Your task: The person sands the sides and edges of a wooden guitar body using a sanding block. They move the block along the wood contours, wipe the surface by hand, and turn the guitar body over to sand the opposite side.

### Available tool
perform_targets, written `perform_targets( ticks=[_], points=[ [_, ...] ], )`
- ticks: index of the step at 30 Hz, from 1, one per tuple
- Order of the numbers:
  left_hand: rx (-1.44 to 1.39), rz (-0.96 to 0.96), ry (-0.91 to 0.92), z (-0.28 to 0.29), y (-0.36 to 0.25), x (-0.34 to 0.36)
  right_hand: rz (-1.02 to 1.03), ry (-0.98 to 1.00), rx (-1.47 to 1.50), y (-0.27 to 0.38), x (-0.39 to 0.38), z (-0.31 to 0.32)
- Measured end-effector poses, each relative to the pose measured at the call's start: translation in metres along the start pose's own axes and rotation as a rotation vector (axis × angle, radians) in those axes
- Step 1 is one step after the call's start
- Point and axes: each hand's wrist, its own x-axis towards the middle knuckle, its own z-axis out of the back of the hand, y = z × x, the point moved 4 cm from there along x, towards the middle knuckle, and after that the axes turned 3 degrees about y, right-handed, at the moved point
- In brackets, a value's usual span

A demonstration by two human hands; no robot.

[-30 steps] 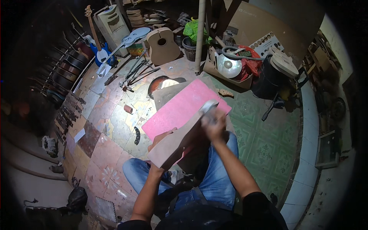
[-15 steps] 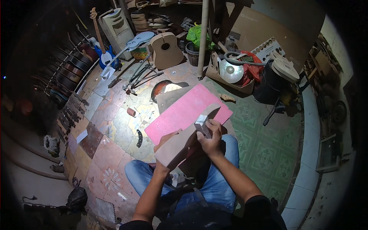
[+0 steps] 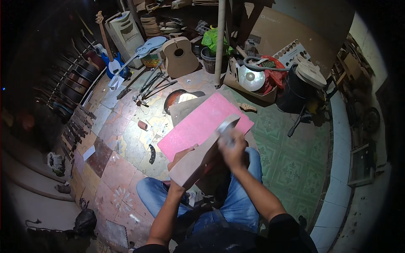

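Observation:
I sit on the floor with a bare wooden guitar body [image 3: 198,162] propped on edge over my lap. My left hand [image 3: 180,157] grips its lower left side and steadies it. My right hand [image 3: 231,147], blurred by motion, presses a small pale sanding block [image 3: 227,126] against the upper edge of the wood. A pink foam mat [image 3: 202,123] lies on the tiles just beyond the wood. My legs in blue jeans [image 3: 236,202] stretch under the piece.
An unfinished acoustic guitar body [image 3: 180,55], a blue electric guitar [image 3: 110,63] and a row of guitars [image 3: 71,84] stand at the back left. Clamps and tools [image 3: 149,84] lie on the tiles. A cardboard box [image 3: 253,82] and a black bin [image 3: 300,89] stand at the right.
My right hand with the block has slid back and forth along the upper edge of the wooden body. My left hand has kept its hold; the body sits slightly lower.

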Motion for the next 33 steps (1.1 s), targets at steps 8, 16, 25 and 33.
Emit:
perform_targets(
  ticks=[8,16,25,33],
  points=[
    [-0.035,-0.043,0.068,0.004,-0.003,0.004,-0.055,0.025,-0.185,-0.006,0.026,0.015],
    [0.202,-0.140,0.009,0.005,-0.021,0.012,-0.262,0.054,-0.125,-0.020,0.042,0.030],
    [0.016,-0.046,-0.007,0.007,-0.001,0.002,-0.187,0.002,-0.002,-0.018,0.022,0.011],
    [0.001,-0.038,-0.036,0.009,-0.008,0.007,-0.197,-0.102,-0.047,-0.041,0.015,0.001]
  ],
)
